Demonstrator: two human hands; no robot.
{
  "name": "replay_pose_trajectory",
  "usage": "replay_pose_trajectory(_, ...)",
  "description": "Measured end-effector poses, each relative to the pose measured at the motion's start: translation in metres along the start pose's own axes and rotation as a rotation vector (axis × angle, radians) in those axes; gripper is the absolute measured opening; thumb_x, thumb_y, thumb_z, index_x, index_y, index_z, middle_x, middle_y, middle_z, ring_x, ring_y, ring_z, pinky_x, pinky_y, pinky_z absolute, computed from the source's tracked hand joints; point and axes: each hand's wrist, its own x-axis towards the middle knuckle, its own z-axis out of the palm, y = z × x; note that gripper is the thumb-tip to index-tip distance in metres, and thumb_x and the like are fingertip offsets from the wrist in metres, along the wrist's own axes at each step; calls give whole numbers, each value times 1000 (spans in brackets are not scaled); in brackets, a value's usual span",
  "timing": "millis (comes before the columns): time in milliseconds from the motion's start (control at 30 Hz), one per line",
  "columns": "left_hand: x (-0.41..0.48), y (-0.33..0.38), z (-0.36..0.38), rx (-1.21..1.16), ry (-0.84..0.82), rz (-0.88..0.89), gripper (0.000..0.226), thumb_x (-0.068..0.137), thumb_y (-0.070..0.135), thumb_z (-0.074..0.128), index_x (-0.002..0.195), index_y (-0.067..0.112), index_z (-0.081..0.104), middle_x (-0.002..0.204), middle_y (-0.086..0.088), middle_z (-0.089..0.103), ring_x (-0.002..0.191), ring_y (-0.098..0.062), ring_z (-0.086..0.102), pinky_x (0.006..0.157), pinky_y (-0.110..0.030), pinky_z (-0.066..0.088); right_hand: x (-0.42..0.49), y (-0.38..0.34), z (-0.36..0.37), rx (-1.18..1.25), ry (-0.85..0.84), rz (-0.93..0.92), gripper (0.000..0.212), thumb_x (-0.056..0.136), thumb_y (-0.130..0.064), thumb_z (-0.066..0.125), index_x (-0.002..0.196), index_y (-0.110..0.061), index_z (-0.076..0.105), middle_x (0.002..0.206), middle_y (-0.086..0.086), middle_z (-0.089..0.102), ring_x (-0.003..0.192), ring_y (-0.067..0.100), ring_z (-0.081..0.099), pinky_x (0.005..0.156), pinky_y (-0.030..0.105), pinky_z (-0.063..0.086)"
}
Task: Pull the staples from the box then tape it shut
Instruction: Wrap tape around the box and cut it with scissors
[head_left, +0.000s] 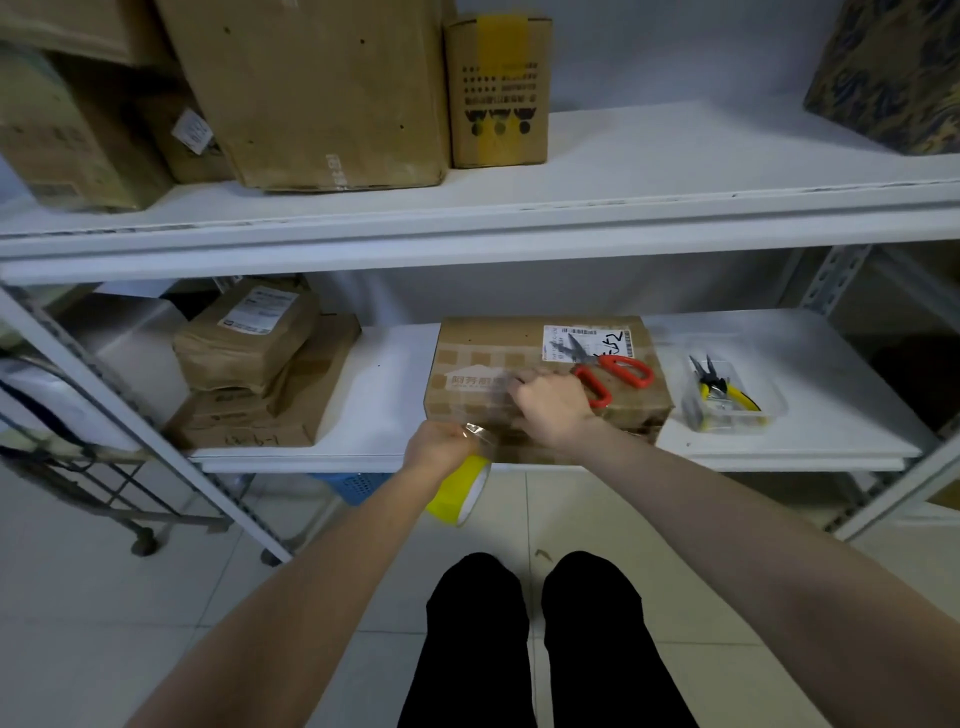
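A brown cardboard box (488, 343) with a white shipping label lies on the lower shelf (831, 364). My left hand (439, 447) grips a yellow-cored roll of clear tape (462, 488) just below the shelf's front edge. A strip of clear tape (483, 410) runs from the roll up over the box's front edge. My right hand (553, 402) rests on the box top with curled fingers, pressing the tape end down. Red-handled scissors (615, 374) lie on the box to the right of that hand.
A clear plastic tray (732, 397) with yellow-handled pliers sits right of the box. Stacked parcels (260, 364) lie at the left of the same shelf. Larger cartons (322, 88) stand on the upper shelf. A blue basket (358, 486) sits below, a wheeled rack (104, 483) at left.
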Motion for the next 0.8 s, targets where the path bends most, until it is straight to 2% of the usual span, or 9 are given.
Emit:
replay_pose_trajectory(100,2,1,-7,-17,8,11,18,72,15,75,59,22,64,83,-6,63,87,-24,59,86,-34,49,3,-6,11,-98,43,33,63,50,-25,89,106,-14,63,99,4,65,87,23,64,55,28,47)
replay_pose_trajectory(167,4,2,-11,-37,18,17,16,75,15,72,61,20,65,80,-5,63,85,-22,58,86,-35,50,4,-7,19,-105,128,1,69,27,-13,90,92,-11,67,84,6,65,71,24,64,46,26,44)
replay_pose_trajectory(200,4,5,-13,-43,21,26,15,75,15,71,62,19,65,79,-5,62,85,-22,58,86,-35,50,5,-6,22,-95,157,-35,68,25,-9,89,90,-9,67,83,8,64,69,25,64,45,26,43)
replay_pose_trajectory(367,0,25,-18,-82,23,70,9,70,20,75,71,13,70,88,-10,67,92,-25,62,91,-35,48,-3,4,19,-132,282,-286,33,52,-5,69,85,-9,68,80,8,65,67,25,65,48,26,45)
replay_pose_trajectory(467,-6,38,-19,-130,0,88,17,77,14,74,64,17,64,86,-7,61,87,-19,56,86,-30,45,-8,22,22,-128,335,-355,29,61,-3,51,83,-11,68,79,5,65,64,25,64,51,27,48)
replay_pose_trajectory(567,-12,48,-23,-189,-33,74,5,80,10,71,78,11,68,89,-7,62,87,-18,55,80,-25,43,-17,47,26,-156,353,-386,31,71,-5,40,84,-15,67,79,1,64,64,22,62,55,27,47)
replay_pose_trajectory(667,-15,54,-29,-222,-31,50,16,81,10,70,97,6,71,87,-5,63,85,-18,56,74,-24,45,-32,78,28,-187,375,-353,27,76,-4,43,86,-16,66,80,0,65,66,21,63,61,28,50)
replay_pose_trajectory(733,-15,56,-33,-205,2,45,14,80,11,71,93,7,71,89,-7,61,85,-20,55,76,-26,43,-39,94,26,-191,351,-262,29,77,-4,42,88,-15,66,81,3,68,69,22,66,68,30,52)
replay_pose_trajectory(800,-16,58,-32,-174,16,41,8,79,12,72,85,9,68,90,-9,60,84,-21,54,75,-27,41,-45,99,13,-206,191,-139,31,81,-4,43,96,-14,67,91,6,71,83,24,68,82,34,50)
